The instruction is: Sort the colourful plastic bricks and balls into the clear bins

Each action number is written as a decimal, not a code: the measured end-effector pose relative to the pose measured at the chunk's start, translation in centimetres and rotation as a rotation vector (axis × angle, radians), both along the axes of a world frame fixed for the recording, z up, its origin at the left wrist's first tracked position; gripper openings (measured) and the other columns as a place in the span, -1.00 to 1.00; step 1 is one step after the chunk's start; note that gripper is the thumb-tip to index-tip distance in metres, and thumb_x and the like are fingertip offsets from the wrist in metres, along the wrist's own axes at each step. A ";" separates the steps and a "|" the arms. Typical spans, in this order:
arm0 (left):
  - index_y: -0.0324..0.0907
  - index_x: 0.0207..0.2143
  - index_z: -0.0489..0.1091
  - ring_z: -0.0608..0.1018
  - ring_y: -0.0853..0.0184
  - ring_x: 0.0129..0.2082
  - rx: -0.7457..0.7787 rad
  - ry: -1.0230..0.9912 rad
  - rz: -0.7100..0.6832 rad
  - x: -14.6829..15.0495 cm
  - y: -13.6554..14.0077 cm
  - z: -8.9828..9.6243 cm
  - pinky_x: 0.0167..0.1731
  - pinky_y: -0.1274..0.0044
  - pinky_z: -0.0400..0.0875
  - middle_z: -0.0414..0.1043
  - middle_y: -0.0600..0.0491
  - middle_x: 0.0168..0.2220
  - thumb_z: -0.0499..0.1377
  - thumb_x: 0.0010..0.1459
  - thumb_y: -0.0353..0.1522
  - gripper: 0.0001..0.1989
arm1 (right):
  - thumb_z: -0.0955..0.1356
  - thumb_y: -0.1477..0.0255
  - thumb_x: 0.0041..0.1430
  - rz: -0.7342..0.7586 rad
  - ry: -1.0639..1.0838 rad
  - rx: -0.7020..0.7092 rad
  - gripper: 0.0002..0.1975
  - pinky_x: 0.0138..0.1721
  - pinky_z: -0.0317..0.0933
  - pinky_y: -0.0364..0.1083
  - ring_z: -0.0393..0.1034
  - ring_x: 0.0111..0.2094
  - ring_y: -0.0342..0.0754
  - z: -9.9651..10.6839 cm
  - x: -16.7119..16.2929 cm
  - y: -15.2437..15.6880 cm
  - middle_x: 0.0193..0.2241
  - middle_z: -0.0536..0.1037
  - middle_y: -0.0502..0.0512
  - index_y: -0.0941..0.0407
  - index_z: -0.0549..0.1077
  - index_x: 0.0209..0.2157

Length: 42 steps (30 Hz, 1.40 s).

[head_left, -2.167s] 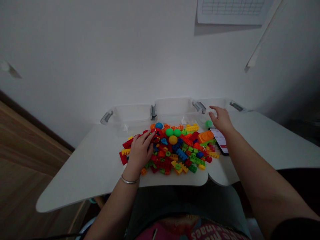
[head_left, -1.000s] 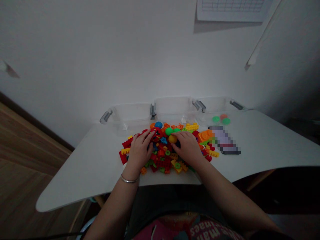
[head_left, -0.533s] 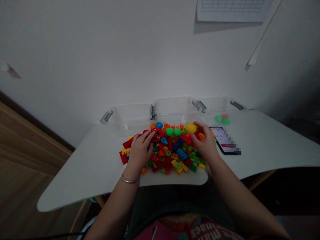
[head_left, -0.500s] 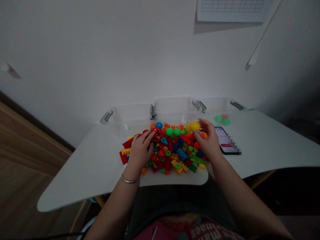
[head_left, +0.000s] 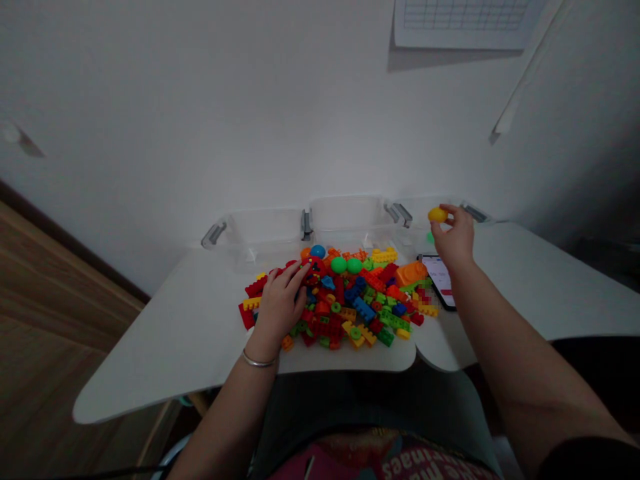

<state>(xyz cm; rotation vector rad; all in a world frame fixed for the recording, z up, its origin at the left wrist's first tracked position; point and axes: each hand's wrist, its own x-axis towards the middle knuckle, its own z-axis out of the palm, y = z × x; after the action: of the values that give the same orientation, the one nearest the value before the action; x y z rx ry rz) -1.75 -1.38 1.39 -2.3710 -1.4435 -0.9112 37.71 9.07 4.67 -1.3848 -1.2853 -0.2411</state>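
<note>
My right hand (head_left: 457, 241) pinches a yellow ball (head_left: 437, 215) between its fingertips, raised over the right clear plastic box (head_left: 420, 204). A green ball (head_left: 431, 237) shows partly in that box, below the fingers; the hand hides what lies beside it. My left hand (head_left: 280, 305) lies on the left side of a heap of colourful building blocks (head_left: 364, 308), its fingers stretched out. Those fingertips touch a red piece with black markings (head_left: 315, 268). Two green balls (head_left: 346, 265) and a blue ball (head_left: 318, 251) sit along the heap's back edge.
Along the wall stand a left clear box (head_left: 267, 219) and a middle clear box (head_left: 347, 210), both with grey latches. A phone (head_left: 436, 268) lies right of the heap, partly behind my right forearm. The white table (head_left: 175, 333) has a curved front edge.
My right hand has lifted the yellow ball off the heap and carried it right and back, over the right box. My left hand has stayed in place.
</note>
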 end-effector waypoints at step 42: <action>-0.10 0.24 0.18 0.38 0.15 0.17 -0.021 -0.006 -0.001 0.9 0.3 0.5 0.20 0.14 0.14 0.30 -0.12 0.20 -0.02 0.26 -0.40 -0.51 | 0.19 0.30 0.25 0.160 -0.007 0.010 -0.68 -0.01 0.27 0.10 0.41 -0.08 0.05 3.3 -9.9 -6.1 -0.09 0.49 0.18 0.05 0.36 0.00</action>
<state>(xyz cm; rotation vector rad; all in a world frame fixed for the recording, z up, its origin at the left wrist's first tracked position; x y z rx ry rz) -0.84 -1.13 1.88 -2.3866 -1.4614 -0.9078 27.83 2.94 7.95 -1.2662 -1.3911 -0.1423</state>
